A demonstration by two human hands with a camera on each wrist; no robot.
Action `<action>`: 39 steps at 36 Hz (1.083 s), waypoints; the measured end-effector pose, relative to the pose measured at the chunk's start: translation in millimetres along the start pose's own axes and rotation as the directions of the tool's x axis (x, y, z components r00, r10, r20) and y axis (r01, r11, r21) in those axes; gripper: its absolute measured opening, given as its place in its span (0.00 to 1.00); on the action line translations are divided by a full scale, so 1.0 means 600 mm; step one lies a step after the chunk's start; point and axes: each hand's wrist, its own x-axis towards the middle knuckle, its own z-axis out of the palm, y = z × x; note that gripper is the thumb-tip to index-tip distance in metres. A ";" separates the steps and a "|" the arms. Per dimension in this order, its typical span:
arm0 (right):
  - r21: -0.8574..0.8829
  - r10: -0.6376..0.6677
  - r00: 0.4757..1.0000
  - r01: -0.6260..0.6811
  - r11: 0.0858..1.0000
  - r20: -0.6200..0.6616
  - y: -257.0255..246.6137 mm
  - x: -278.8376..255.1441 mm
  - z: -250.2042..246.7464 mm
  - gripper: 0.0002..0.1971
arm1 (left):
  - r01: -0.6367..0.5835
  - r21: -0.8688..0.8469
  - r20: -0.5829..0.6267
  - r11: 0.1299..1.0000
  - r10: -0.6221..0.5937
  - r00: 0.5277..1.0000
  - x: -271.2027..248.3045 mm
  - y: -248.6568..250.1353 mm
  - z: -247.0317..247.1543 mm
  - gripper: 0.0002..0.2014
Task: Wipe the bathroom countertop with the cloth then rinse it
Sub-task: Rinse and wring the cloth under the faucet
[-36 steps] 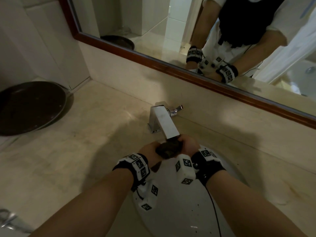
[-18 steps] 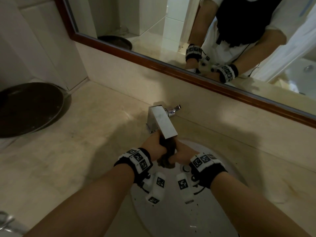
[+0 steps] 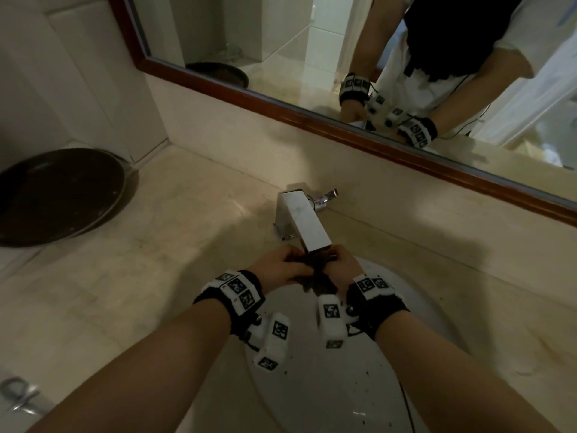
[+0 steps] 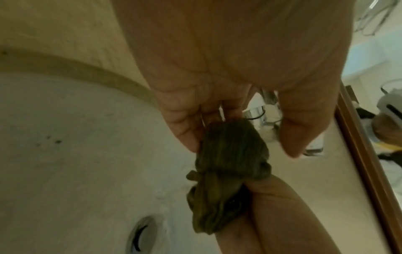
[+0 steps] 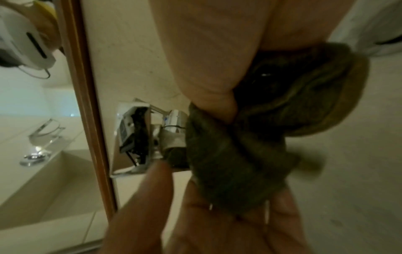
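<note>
A dark olive cloth (image 3: 320, 281) hangs bunched and twisted between both hands, just under the square chrome faucet (image 3: 304, 221) spout and over the white sink (image 3: 312, 392). My left hand (image 3: 288, 267) holds its upper end; in the left wrist view the cloth (image 4: 230, 147) lies against the fingers (image 4: 185, 132) while the thumb stands a little apart. My right hand (image 3: 338, 265) grips the other end, its thumb curled over the cloth (image 5: 234, 163) in the right wrist view. Whether water is running I cannot tell. The beige countertop (image 3: 150, 276) surrounds the sink.
A dark round tray (image 3: 56, 195) sits on the counter at far left. A wood-framed mirror (image 3: 312, 117) runs along the back wall above a low splashback. The sink drain (image 4: 142, 235) lies below the cloth. Dark specks dot the basin.
Both hands have moved up and back, from below the spout's tip to right under it. The cloth, bunched between the fists before, now hangs drawn out between them.
</note>
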 end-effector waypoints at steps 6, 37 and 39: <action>0.333 -0.041 0.998 0.026 0.942 0.038 -0.007 -0.010 0.005 0.20 | 0.087 0.054 -0.083 0.995 -0.082 0.993 0.015 -0.022 0.006 0.39; 0.390 0.143 0.732 -0.505 0.770 0.666 0.015 -0.013 -0.044 0.39 | -0.238 0.770 0.118 0.592 0.234 0.965 0.030 0.006 0.025 0.21; 0.355 0.157 0.706 -0.519 0.778 0.690 0.016 -0.011 -0.030 0.42 | -0.313 0.798 0.180 0.515 0.291 0.940 0.029 0.007 0.030 0.18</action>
